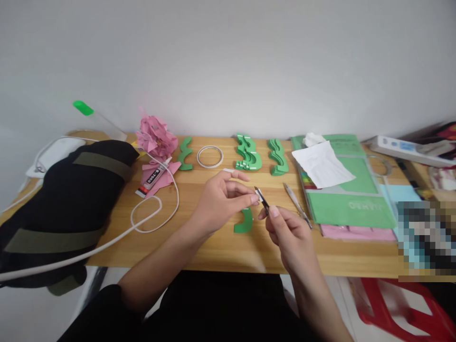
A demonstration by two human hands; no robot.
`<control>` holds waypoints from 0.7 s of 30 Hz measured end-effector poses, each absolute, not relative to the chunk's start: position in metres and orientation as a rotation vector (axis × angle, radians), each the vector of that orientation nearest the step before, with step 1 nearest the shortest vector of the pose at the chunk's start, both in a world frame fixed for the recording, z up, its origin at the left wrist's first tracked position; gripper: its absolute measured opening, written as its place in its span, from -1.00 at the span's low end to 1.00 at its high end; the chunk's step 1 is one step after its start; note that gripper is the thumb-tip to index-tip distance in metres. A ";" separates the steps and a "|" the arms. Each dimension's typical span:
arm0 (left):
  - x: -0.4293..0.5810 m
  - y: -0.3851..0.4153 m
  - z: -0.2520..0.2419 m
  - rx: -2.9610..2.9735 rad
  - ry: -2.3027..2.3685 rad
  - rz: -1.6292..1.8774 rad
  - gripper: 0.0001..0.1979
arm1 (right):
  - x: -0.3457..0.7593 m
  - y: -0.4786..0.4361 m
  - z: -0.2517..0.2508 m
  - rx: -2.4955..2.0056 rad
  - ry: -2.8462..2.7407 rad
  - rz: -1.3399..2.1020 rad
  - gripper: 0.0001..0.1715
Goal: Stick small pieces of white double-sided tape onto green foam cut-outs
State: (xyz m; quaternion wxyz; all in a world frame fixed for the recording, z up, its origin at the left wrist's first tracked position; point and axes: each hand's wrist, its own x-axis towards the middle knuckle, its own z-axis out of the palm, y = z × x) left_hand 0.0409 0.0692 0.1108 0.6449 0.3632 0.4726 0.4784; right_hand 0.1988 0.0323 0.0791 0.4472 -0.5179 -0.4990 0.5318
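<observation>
Over the table [199, 254], the left hand [221, 202] pinches a white bit [260, 195]; the right hand [290, 231] grips a black tool [264, 202].

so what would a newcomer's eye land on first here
Probably the right hand over the table, its slim dark tool pointed toward a small white piece by the left hand. Next, the wavy green pieces farther back, then the crumpled pink heap near the wall, on the left.

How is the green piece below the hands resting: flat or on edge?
Flat: the green piece shows its broad curved face upward on the table; the left hand hides part.
</observation>
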 end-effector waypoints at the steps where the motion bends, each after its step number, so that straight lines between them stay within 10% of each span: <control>1: 0.041 0.069 0.110 0.826 1.068 1.088 -0.70 | 0.199 0.032 0.079 -1.287 -1.238 1.311 -0.50; 21: 0.011 0.055 0.108 0.992 0.950 1.191 -0.54 | 0.222 0.015 0.097 -1.218 -2.046 0.602 -0.75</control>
